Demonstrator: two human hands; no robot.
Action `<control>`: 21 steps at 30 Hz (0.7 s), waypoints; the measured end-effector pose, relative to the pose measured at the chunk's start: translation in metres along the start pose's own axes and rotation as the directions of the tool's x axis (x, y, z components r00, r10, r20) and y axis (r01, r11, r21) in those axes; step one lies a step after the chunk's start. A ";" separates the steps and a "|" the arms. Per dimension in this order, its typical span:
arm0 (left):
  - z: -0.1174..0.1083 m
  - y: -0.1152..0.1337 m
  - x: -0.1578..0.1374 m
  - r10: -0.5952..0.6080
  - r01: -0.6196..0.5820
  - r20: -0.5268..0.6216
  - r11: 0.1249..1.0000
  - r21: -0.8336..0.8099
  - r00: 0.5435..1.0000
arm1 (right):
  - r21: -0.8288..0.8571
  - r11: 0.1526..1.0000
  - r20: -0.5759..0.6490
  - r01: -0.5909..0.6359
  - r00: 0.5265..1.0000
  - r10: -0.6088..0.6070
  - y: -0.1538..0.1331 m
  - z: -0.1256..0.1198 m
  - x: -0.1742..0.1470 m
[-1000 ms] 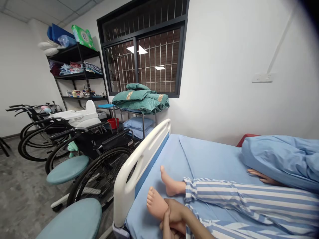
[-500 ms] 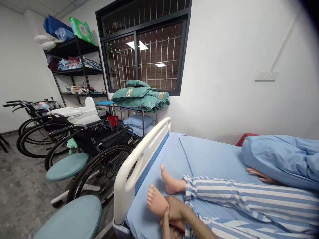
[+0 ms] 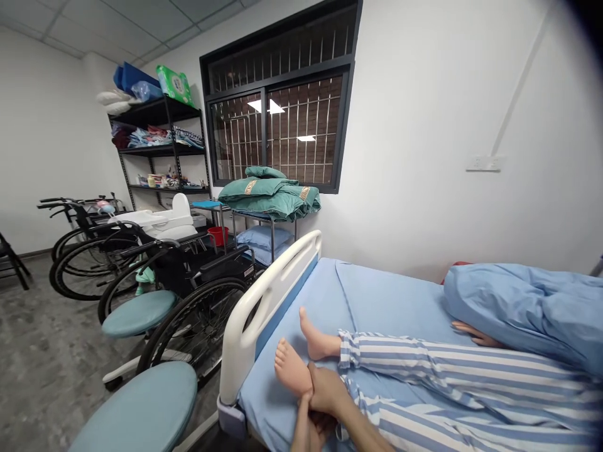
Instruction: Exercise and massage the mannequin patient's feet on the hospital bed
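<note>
A mannequin's near foot [image 3: 291, 371] is held at the ankle at the lower centre of the frame, close to the white footboard [image 3: 264, 301] of a blue-sheeted bed [image 3: 391, 295]. The right hand [image 3: 327, 390] is wrapped over the ankle from above, fingers closed around it; the left hand [image 3: 308, 427] is pressed up from below, thumb against the heel, though its fingers are cut off by the bottom edge and their closure cannot be told. The far foot [image 3: 315, 339] lies free just beyond. For the hold to be done well, the ankle would best be supported from both sides and the leg kept level, so the striped trouser leg [image 3: 447, 370] is not dragged.

Two feet and two striped legs are seen. A blue quilt [image 3: 527, 311] is heaped at the right. At the left, two round stools [image 3: 141, 402] and at least two wheelchairs [image 3: 198, 295] are counted; one shelf rack [image 3: 155, 150] and one pile of green bedding [image 3: 271, 191] stand at the upper left, below the barred window [image 3: 282, 125].
</note>
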State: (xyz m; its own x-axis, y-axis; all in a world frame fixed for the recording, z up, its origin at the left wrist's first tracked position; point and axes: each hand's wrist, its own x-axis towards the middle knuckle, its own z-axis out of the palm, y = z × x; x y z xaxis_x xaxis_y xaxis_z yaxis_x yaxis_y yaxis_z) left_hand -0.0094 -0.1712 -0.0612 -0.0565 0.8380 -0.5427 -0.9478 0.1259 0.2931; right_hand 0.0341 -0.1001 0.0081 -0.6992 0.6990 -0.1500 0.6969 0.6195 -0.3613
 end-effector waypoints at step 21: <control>0.024 0.008 -0.014 0.168 -0.095 -0.179 0.929 0.358 0.969 | -0.182 0.983 -0.078 -0.009 0.997 -0.005 0.012 0.012 -0.007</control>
State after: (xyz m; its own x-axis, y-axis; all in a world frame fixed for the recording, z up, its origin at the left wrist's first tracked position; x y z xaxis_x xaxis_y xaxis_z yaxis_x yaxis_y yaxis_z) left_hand -0.0088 -0.1687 -0.0325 -0.2705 0.7387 -0.6174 -0.7627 0.2268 0.6056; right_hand 0.0455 -0.1020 -0.0060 -0.6880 0.7217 -0.0762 0.7209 0.6676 -0.1864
